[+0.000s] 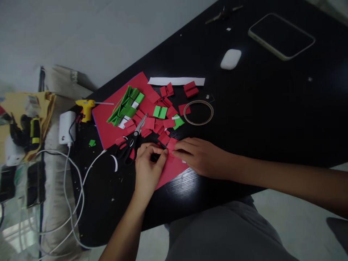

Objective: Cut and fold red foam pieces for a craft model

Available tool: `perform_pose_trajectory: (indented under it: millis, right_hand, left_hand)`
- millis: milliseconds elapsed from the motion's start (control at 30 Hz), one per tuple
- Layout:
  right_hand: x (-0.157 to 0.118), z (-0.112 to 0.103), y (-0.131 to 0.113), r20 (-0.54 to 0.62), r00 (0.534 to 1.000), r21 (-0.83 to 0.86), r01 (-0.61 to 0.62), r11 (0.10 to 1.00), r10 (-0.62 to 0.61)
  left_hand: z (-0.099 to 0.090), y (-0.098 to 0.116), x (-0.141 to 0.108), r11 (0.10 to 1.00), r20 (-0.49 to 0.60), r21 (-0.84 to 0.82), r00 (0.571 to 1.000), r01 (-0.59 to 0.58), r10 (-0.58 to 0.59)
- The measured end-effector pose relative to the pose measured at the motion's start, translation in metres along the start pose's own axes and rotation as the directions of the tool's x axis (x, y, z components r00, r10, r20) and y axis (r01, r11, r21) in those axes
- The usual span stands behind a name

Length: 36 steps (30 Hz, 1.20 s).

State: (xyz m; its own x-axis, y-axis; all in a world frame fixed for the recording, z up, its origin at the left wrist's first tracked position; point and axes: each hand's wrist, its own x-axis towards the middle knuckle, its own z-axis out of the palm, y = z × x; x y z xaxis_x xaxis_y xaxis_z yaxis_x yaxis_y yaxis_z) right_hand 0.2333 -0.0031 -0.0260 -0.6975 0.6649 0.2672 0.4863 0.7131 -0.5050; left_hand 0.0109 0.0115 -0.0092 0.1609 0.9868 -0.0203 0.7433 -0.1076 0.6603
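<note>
My left hand (149, 163) and my right hand (201, 157) meet over a red paper sheet (168, 175) on the black table. Between their fingertips is a small red paper piece (172, 145); thumb and fingers of both hands are closed on it. Several folded red paper pieces (149, 123) lie in a loose pile just beyond my hands, with a folded green piece (160, 112) among them. Black-handled scissors (133, 141) rest beside my left hand, blades pointing into the pile. My curled fingers partly hide the held piece.
Folded green strips (126, 107) lie on a larger red sheet (104, 123). Beyond the pile are a white paper strip (176, 81) and a ring (198, 113). A yellow glue gun (86, 108), white power bank (67, 127) and cables stand left; a phone (281, 36) and white case (231, 59) lie far right.
</note>
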Motion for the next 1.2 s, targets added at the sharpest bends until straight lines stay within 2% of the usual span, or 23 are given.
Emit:
perform_pose_trajectory:
  millis: [133,367,600,667,967,1200]
  right_hand:
    - [0.0,0.0,-0.001,0.025,1.0,-0.023,-0.009,1.0,0.009]
    - [-0.003,0.006,-0.003,-0.029,1.0,-0.055,0.001,0.998,-0.002]
    - [-0.002,0.007,-0.005,-0.007,1.0,-0.179,-0.022,0.984,0.021]
    - [0.0,0.006,-0.006,0.014,1.0,-0.211,-0.022,0.977,0.025]
    - [0.013,-0.002,-0.012,0.096,0.992,-0.261,-0.056,0.964,0.084]
    - [0.006,0.002,-0.009,0.051,0.998,-0.249,-0.026,0.968,0.04]
  left_hand:
    - [0.001,-0.002,0.001,1.0,-0.027,-0.007,1.0,-0.01,0.01]
    - [0.0,-0.004,0.002,0.998,-0.007,0.028,0.998,-0.063,0.063]
    - [-0.012,-0.012,0.006,0.986,0.133,-0.04,0.977,-0.164,0.168]
    - [-0.013,-0.014,0.008,0.982,0.142,-0.055,0.972,-0.183,0.189]
    - [-0.007,-0.019,0.006,0.946,0.119,-0.034,0.938,-0.324,0.325]
    - [0.0,-0.025,0.007,0.915,0.128,0.074,0.914,-0.397,0.386]
